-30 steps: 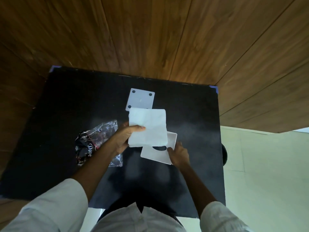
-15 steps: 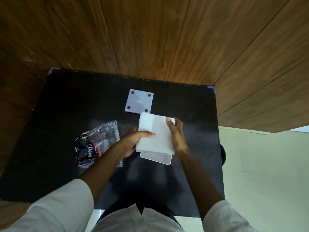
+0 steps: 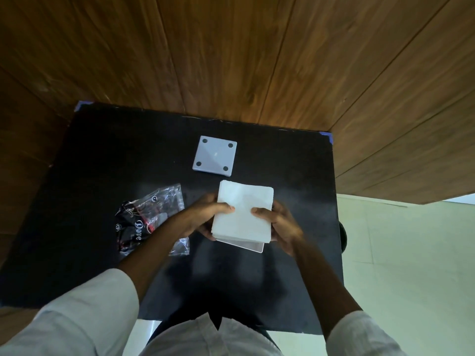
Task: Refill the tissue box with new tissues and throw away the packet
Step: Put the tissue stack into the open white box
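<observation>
A white stack of tissues point(image 3: 244, 210) sits in the middle of the black table point(image 3: 102, 155), held from both sides. My left hand point(image 3: 205, 217) grips its left edge, thumb on top. My right hand point(image 3: 280, 222) grips its right edge, thumb on top. Under the stack a white tissue box part point(image 3: 253, 246) shows only as a thin strip at the near right corner. A white square plate with four dark dots, the box's other part point(image 3: 215, 155), lies flat just beyond the stack. The empty clear and black packet point(image 3: 151, 219) lies crumpled to the left.
A wood-panelled wall point(image 3: 231, 60) rises right behind the table's far edge. To the right of the table is pale tiled floor point(image 3: 411, 265), with a dark round object point(image 3: 343, 237) just past the table's right edge.
My right hand left the box part and came up to grip the stack's right side. The stack moved down and right and now covers the box part almost fully.
</observation>
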